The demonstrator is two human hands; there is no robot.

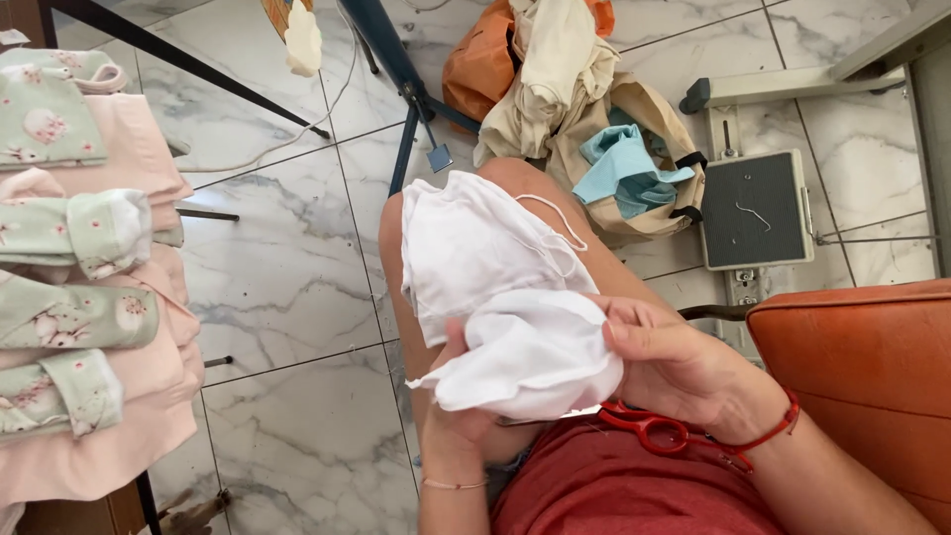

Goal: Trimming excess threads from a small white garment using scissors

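A bunch of white fabric [515, 347] with thin straps lies over my lap and knee. My left hand [458, 416] grips its lower edge from underneath, thumb up against the cloth. My right hand [669, 362] holds the right side of the bunch, fingers curled into the folds. Red-handled scissors [649, 428] rest on my red shorts just under the right hand, their blades partly hidden beneath the fabric. A red string bracelet circles my right wrist.
Stacked pink and green printed garments [89, 267] lie on a table at left. A bag of cloth scraps [594, 129] sits on the marble floor ahead, beside a sewing machine foot pedal [758, 208]. An orange seat cushion [862, 367] is at right. Dark table legs [396, 69] cross the floor.
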